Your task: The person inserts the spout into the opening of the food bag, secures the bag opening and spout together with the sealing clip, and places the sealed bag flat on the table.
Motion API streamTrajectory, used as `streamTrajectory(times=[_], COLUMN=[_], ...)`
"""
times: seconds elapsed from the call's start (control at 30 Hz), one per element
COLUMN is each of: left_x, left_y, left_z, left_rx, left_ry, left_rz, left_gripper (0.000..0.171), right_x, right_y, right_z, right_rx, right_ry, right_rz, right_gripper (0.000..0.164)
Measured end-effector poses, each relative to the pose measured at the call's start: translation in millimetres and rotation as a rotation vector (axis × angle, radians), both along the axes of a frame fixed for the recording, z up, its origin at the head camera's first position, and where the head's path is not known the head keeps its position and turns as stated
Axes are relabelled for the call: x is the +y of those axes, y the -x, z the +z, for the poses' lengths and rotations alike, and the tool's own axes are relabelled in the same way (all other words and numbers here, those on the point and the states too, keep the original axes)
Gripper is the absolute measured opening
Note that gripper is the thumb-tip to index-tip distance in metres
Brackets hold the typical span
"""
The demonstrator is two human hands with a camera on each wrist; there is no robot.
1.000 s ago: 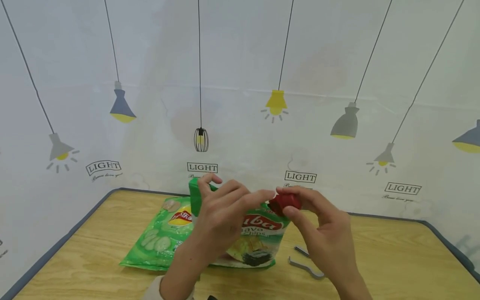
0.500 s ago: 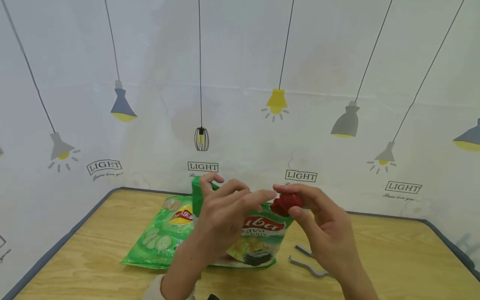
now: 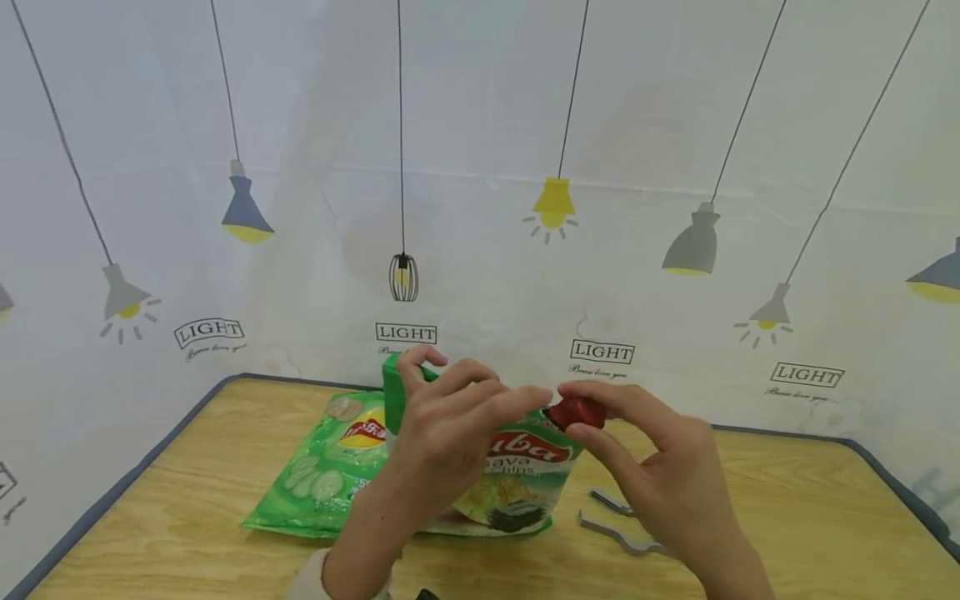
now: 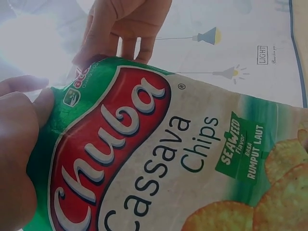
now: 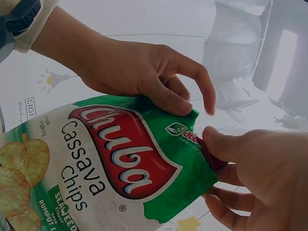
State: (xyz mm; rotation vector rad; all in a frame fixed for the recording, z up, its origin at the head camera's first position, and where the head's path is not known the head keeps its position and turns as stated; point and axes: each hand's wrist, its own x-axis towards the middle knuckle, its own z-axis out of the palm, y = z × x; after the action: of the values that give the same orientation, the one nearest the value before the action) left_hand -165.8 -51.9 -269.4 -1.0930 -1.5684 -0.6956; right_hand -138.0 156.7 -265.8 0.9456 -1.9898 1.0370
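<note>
A green and white bag of Chuba cassava chips (image 3: 517, 467) stands upright on the table. My left hand (image 3: 442, 437) grips its top edge, thumb across the printed front in the right wrist view, with the index finger stretched toward the right corner. Between thumb and fingertips, my right hand (image 3: 675, 467) pinches a small red object (image 3: 581, 412) at that top right corner. Its kind cannot be made out; in the right wrist view only a dark red part (image 5: 211, 156) shows against the bag's edge, mostly covered by the fingers.
Behind and left lies a green bag of potato chips (image 3: 315, 483). A wavy grey strip (image 3: 618, 535) and a straight grey strip (image 3: 611, 502) lie on the wooden table (image 3: 180, 525) near my right wrist. Something black (image 3: 427, 594) peeks in at the bottom edge.
My right hand has shifted slightly right and down, its fingers resettled on the red object, which now sits a little lower at the bag's corner. The left hand has barely moved.
</note>
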Motion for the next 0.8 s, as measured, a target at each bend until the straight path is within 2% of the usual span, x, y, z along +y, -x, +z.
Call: streamTrajectory(times=[0.1,0.23,0.37,0.5,0.8], left_x=[0.1,2.0,4.1,4.5,4.7], left_y=[0.3,1.4,2.7,2.1,0.7], left_z=[-0.4,-0.7,-0.9,-1.3,-1.0], left_rx=[0.028,0.087,0.131,0.13,0.116], left_ry=[0.009,0.029,0.04,0.041,0.032], left_rz=[0.031,0.094,0.137,0.151,0.141], left_gripper=[0.028,0.03,0.037,0.04,0.038], right_x=[-2.2,-5.2,-5.6,-4.9,-1.3], right_y=[0.5,1.1,1.9,2.4,3.3], right_z=[-0.4,-1.0,-1.0,-1.4,-1.9], right_rx=[0.101,0.159,0.166,0.158,0.12], right_ry=[-0.027,-0.045,-0.069,-0.078,-0.043], right_rz=[-0.02,-0.011,-0.001,0.005,0.021], right_gripper=[0.032,0.039,0.04,0.041,0.037])
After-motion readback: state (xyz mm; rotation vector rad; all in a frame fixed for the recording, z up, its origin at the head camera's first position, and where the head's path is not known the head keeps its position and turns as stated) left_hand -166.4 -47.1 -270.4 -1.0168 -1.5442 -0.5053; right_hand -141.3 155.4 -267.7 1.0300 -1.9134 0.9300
